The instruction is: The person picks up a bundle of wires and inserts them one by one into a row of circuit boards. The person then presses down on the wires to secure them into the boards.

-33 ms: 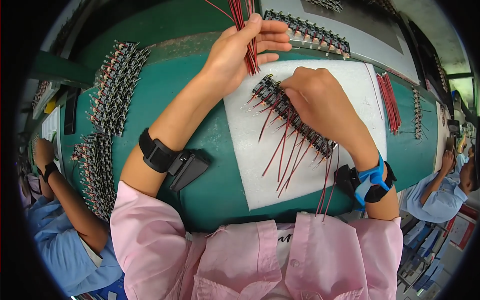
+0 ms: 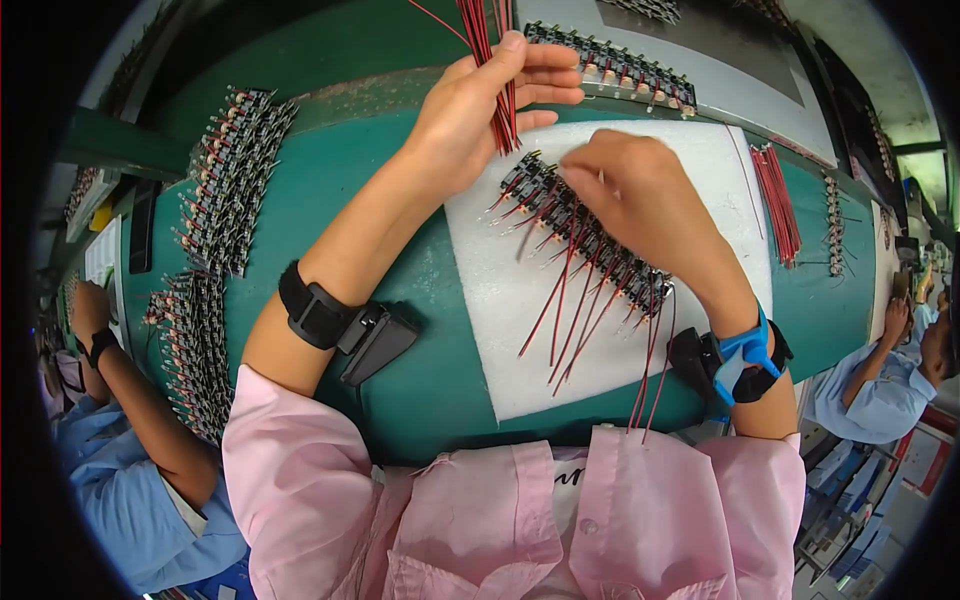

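Note:
My left hand holds a bundle of thin red and black wires under its thumb, the other fingers stretched out to the right. Below it, a row of small black components runs slantwise across a white foam sheet. Clear-tipped parts line its lower side, and several red and black wires trail from it toward me. Over the row's upper edge, close to its far end, is my right hand with fingers curled together. Whatever its fingertips pinch is hidden and slightly blurred.
Stacked rows of similar components cover the green table's left side. Another row lies beyond the foam. At right are a second wire bundle and a short strip. People in blue work on both sides.
The component row and its trailing wires have shifted slightly left on the foam. My right hand's fingertips have moved a little left and up; my left hand keeps the wire bundle.

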Demonstrator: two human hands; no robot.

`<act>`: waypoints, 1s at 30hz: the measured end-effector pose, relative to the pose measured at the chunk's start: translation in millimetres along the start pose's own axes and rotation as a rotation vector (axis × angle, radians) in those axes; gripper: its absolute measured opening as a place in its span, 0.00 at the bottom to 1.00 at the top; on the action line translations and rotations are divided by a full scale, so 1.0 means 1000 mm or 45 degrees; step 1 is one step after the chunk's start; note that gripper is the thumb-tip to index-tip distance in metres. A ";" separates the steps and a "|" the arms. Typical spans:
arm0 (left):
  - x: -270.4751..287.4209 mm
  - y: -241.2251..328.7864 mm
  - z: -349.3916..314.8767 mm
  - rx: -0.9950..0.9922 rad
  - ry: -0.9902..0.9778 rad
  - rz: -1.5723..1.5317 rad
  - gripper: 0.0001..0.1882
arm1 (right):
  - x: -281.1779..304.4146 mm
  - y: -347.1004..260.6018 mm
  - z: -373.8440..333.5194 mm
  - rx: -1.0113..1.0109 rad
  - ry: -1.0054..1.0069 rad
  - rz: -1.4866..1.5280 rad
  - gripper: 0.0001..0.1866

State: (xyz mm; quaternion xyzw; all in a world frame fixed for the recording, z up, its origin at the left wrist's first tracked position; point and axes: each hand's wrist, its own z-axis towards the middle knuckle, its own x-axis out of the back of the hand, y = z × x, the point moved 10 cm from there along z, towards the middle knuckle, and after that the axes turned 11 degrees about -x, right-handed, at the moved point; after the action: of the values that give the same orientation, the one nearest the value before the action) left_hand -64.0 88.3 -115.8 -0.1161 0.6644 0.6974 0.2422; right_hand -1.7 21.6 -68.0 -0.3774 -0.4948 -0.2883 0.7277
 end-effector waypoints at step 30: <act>-0.018 0.008 -0.002 -0.142 -0.359 0.746 0.08 | -0.013 0.078 0.020 -0.729 -0.027 1.623 0.08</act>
State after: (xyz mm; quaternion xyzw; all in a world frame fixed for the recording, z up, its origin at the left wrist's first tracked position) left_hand -53.2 82.8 -99.9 0.1645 0.5903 0.7819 0.1143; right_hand 45.8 81.7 -95.9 -0.7740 -0.0886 0.0795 0.6219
